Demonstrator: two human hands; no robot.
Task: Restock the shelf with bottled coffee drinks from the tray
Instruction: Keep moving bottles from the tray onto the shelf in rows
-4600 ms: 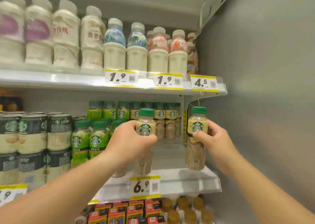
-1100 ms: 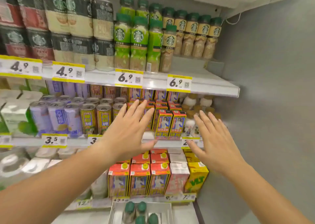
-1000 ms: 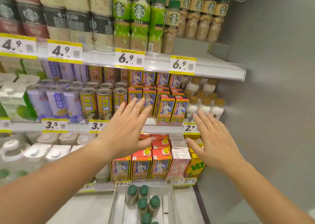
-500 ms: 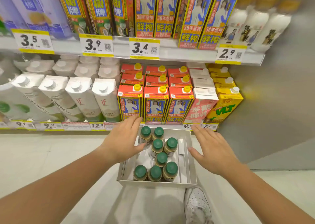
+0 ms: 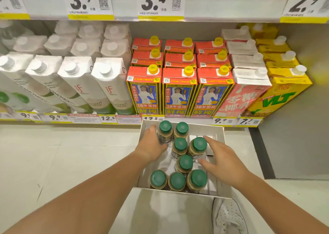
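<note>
White cardboard tray point(image 5: 219, 132) on floor point(image 5: 53, 162), below both grips, w/ eight green-capped tan coffee bottles point(image 5: 185, 162). Left grip point(image 5: 152, 144) against back-left bottle point(image 5: 165, 127), fingers point(image 5: 151, 129) along its side; can't tell if clenched round it. Right grip point(image 5: 222, 166) released, fingers spread, middle bottles point(image 5: 197, 144) just to its left.

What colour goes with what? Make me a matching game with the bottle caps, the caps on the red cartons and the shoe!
Things:
1. bottle caps
2. caps on the red cartons
3. shoe

Colours:
A. white
B. green
C. yellow

Pairs: 1-B, 2-C, 3-A.
</note>
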